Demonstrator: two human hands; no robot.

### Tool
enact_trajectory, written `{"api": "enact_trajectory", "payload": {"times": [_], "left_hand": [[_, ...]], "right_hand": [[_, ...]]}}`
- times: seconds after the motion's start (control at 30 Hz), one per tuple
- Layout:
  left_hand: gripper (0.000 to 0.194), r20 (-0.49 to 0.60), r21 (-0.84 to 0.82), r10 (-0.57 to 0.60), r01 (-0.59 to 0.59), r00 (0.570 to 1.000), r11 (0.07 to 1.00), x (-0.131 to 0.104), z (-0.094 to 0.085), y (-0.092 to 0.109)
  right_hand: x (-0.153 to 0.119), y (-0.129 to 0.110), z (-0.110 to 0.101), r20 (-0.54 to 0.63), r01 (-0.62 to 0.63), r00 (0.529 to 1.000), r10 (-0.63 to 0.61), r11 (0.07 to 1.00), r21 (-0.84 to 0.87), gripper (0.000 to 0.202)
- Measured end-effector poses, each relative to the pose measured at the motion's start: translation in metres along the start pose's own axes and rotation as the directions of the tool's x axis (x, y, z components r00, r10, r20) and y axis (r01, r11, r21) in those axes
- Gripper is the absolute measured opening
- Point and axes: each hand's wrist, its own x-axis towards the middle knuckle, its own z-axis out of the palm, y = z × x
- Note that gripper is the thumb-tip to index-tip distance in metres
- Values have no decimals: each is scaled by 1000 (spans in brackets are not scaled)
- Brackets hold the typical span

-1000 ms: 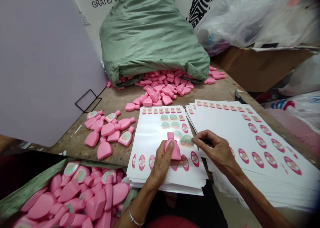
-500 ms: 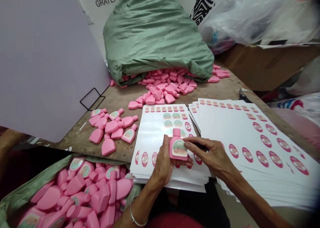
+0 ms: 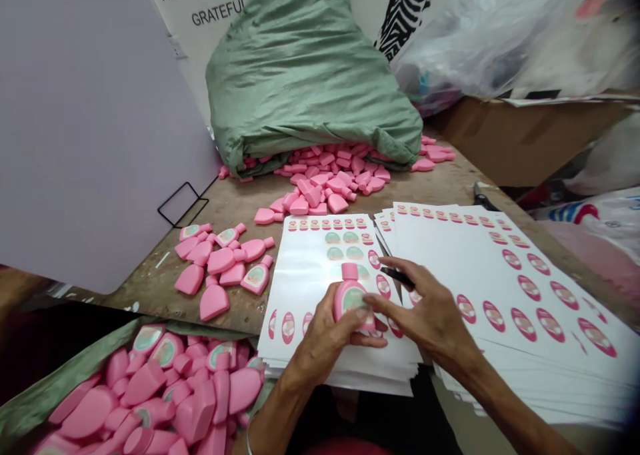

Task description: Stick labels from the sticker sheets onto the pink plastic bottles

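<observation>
A small pink bottle [image 3: 350, 276] with a green and cream label on its front stands upright in my left hand [image 3: 327, 332]. The left thumb lies over the lower part of the label. Fingers of my right hand [image 3: 423, 308] touch the label's right side. That same hand also holds a slim black tool [image 3: 399, 277] whose exact kind I cannot make out. Below both hands lies a stack of white sticker sheets [image 3: 300, 275], with green labels and pink ovals left on the top one.
Several pink bottles [image 3: 220, 260] lie on the wooden table [image 3: 235, 205] to the left. An open green sack [image 3: 65, 375] of bottles is below. Another green sack [image 3: 310, 75] spills bottles at the back. More sticker sheets [image 3: 450, 255] and a dark-handled tool [image 3: 484, 198] lie right.
My left thumb has come round onto the label's front. My right fingers have shifted lower on the label, and the black tool shows more clearly. The bottle has moved slightly down.
</observation>
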Motion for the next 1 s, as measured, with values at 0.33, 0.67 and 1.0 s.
{"api": "enact_trajectory", "payload": {"times": [0.33,0.67,1.0], "left_hand": [[33,-266,533,143,21,953,846,-27,-54,33],[56,-240,963,810,235,535,130,-14,-117,69],[44,-421,322,315,-184,851,929,49,-36,11]], "right_hand": [[90,34,39,214,-141,969,119,986,88,46],[194,46,93,39,-192,974,225,899,-393,50],[37,-3,36,262,41,963,-64,995,92,34]]}}
